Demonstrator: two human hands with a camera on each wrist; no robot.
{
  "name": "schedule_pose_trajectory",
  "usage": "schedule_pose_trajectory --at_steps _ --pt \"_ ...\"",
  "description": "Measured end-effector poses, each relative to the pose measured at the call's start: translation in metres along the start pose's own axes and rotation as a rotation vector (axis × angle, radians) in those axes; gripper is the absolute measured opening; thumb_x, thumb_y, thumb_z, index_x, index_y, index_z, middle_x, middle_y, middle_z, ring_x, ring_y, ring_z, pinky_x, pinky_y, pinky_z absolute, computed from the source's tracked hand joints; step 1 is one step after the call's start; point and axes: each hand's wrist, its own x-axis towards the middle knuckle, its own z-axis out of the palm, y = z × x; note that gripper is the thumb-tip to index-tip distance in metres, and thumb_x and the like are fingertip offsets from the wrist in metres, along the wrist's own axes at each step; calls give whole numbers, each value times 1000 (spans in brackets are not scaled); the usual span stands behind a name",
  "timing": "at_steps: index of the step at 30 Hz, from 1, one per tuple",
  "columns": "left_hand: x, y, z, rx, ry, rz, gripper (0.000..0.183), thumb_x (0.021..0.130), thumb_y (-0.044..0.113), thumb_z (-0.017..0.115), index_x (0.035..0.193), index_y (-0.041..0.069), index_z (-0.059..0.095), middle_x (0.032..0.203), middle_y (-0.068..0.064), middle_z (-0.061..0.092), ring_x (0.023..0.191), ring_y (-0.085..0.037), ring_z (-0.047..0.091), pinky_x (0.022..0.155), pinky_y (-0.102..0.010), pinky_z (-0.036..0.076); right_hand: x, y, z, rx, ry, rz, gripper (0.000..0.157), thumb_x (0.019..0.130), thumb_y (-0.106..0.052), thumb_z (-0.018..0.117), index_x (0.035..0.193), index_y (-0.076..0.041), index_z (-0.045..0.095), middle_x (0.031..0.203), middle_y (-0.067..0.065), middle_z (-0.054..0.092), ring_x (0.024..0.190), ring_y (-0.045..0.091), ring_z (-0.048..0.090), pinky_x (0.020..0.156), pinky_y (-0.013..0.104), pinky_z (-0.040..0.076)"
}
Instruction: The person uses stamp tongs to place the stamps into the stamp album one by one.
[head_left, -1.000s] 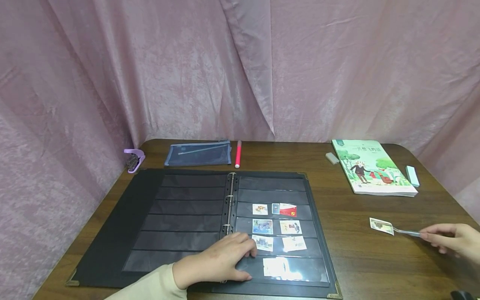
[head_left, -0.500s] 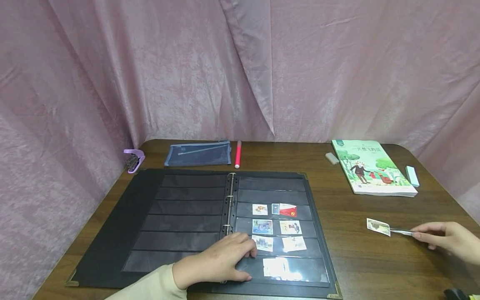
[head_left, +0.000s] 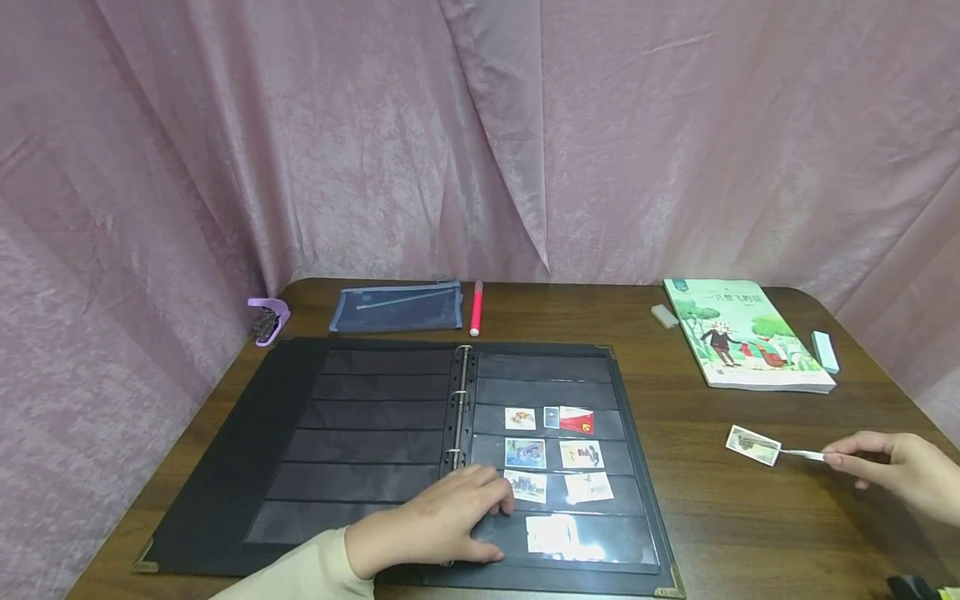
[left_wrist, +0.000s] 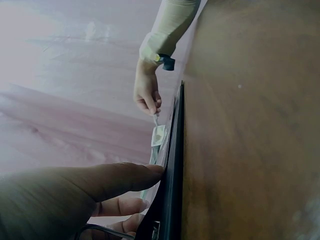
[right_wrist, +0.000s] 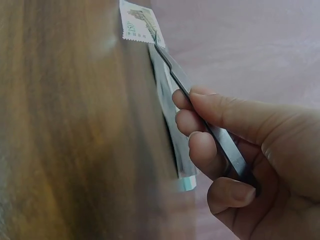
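Note:
My right hand pinches a pair of metal tweezers between thumb and fingers. Their tips grip a postage stamp with a perforated edge and a printed picture. The stamp is above the table, to the right of the stamp album. With fingers bent loosely, my left hand rests on the open album near its ring spine. Several stamps, such as a red one and a blue one, sit in the right page's strips. Glare washes out the lowest stamp.
A green-covered book lies at the back right, between an eraser and a small pale block. Behind the album are a blue mesh pouch and a pink marker. A purple-handled object lies at the left edge.
My right hand has shifted slightly left with the tweezers and stamp. The stamp has turned and now shows more of its face. My left hand and the album have stayed in place.

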Motion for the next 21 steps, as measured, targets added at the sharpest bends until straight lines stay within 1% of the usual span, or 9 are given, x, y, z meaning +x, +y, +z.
schedule_pose_trajectory --at_steps 2,5,8,12,17,21 --pt "0 0 0 -1 -2 -2 37 70 40 71 95 24 49 83 14 43 79 0 38 75 -17 37 0 -4 -2 -18 24 19 12 78 -5 65 84 -14 67 79 -31 58 65 -6 52 51 17 43" --pt "0 0 0 -5 -5 -3 37 70 39 71 95 24 49 83 14 43 80 0 38 75 -17 37 1 -9 -5 -39 44 -2 12 78 -5 65 85 -14 67 80 -32 58 67 -9 52 51 16 43" --pt "0 0 0 -7 -4 -1 37 70 39 71 95 24 49 83 14 43 80 0 38 75 -17 36 2 -16 -9 -66 55 -27 13 78 -5 65 87 -15 67 80 -32 57 64 -6 52 53 14 41" --pt "0 -1 0 1 5 3 37 70 40 72 95 23 50 84 13 44 80 0 38 75 -17 37 3 -30 -13 -78 68 -48 15 78 -4 65 87 -16 67 76 -24 60 61 -2 52 54 14 39" --pt "0 -1 1 5 14 9 38 70 39 72 95 23 50 84 12 45 80 0 39 75 -18 38 9 -49 -15 -80 55 -108 18 78 -2 64 87 -17 67 75 -17 60 61 -2 50 51 15 38" --pt "0 -1 1 -2 9 8 37 70 39 72 95 22 50 84 12 45 79 0 39 74 -17 37 11 -64 -14 -85 31 -134 20 77 -1 64 86 -20 66 76 -19 59 61 -3 51 51 14 39"
